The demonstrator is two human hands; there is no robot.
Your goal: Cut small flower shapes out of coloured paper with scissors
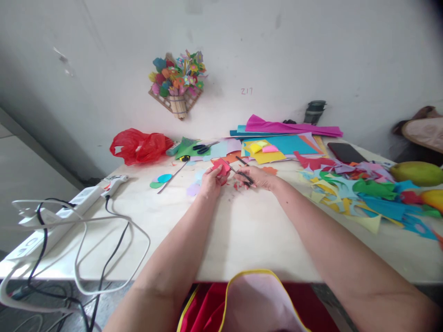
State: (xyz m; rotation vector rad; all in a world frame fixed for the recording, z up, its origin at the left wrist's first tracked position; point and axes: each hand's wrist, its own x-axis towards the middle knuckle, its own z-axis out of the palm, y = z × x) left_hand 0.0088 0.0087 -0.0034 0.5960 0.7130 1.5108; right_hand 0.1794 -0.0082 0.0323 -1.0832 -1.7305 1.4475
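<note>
Nearest, below both hands, a yellow-edged apron showed at the edge of the table. Left of the left arm, white and black cords looped beside a power strip. The left hand pinched the red paper, which stuck out past its fingertips towards the right hand; it was too compact for me to tell its long axis. The right hand gripped the scissors by their black handles; their long axis ran aslant, from the handles at the right hand to the blades, which pointed left and away from the body, at the red paper. Red snippets lay between the hands. Left of the left hand were a blue disc and a green disc, the two overlapping; well to the right of the right hand spread coloured scraps. Beyond the hands lay spare scissors, a red bag farther left, and pink paper near the wall, where a bouquet hung.
</note>
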